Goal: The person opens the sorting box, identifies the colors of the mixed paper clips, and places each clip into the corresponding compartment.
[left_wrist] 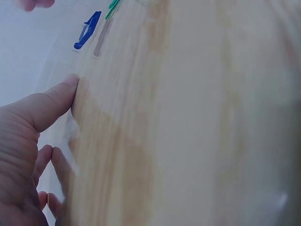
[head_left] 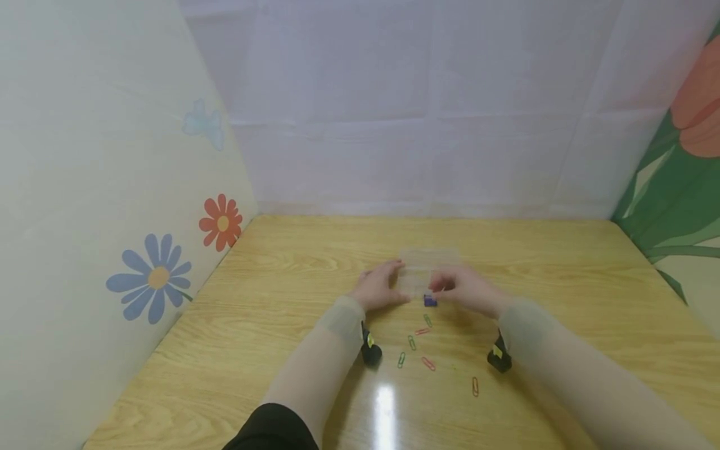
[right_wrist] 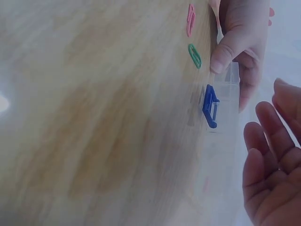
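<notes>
A clear plastic box (head_left: 415,282) with a blue latch (head_left: 430,300) on its near side sits on the wooden table. My left hand (head_left: 382,287) grips the box's left end, thumb at the near corner and fingers round the far side, as the right wrist view shows. Over the right part of the box is my right hand (head_left: 467,290); its loosely bent fingers (right_wrist: 270,120) hold nothing and stand apart from the box. Whether the lid is raised is hard to tell, since the plastic is see-through and faint.
Several paper clips lie scattered on the table (head_left: 270,325) in front of the box, among them a green paper clip (head_left: 401,359), a pink paper clip (head_left: 429,363) and a red paper clip (head_left: 475,387) farther right. A white cloth wall (head_left: 427,125) rises behind the table.
</notes>
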A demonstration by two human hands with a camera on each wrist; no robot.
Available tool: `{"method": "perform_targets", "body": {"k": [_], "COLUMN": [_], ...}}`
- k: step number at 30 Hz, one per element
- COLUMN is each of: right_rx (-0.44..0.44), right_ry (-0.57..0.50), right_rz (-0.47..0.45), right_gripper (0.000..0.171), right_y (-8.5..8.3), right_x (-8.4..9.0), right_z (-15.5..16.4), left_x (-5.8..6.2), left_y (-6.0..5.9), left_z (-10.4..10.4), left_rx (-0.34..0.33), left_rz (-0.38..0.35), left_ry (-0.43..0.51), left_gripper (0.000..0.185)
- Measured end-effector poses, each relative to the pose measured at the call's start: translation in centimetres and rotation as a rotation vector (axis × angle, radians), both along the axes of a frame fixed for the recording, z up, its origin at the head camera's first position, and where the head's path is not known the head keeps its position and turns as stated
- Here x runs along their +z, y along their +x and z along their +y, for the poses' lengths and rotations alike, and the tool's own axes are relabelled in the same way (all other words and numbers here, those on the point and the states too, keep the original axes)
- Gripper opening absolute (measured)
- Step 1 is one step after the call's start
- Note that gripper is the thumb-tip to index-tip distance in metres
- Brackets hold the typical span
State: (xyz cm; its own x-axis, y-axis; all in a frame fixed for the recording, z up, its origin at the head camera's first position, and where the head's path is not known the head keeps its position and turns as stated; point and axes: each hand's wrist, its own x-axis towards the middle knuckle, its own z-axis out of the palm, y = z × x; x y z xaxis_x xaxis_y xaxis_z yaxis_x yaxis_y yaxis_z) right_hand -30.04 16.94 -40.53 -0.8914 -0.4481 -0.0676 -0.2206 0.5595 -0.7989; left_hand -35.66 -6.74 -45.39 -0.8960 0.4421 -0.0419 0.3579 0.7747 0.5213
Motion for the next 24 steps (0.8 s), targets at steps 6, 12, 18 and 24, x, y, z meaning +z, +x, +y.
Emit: {"method": "perform_targets", "body": {"k": [6, 12, 18, 24], "right_rx": [0.053, 0.149, 0.306, 0.38], "right_ry": [0.01, 0.076, 0.176, 0.192], "right_rz": [-0.016, -0.02, -0.096, -0.158], "right_gripper": [0.015, 0.015, 0.017, 0.019], "right_y": [1.1, 2.6, 3.9, 4.8], "right_x": [-0.2, 0.1, 0.1, -0.1], "right_z": [0.2, 0.6, 1.2, 1.3], "left_x": [0.0, 0.0, 0.1, 0.5], "left_y": [-0.1, 0.0, 0.1, 0.4], "left_z": [0.0, 0.0, 0.1, 0.1], "left_rx": [0.006, 0.008, 0.012, 0.017], "left_rz": [-0.01, -0.007, -0.006, -0.018], "left_ry": [0.01, 0.013, 0.004, 0.006], "left_gripper": [0.086, 0.086, 0.085, 0.084]}}
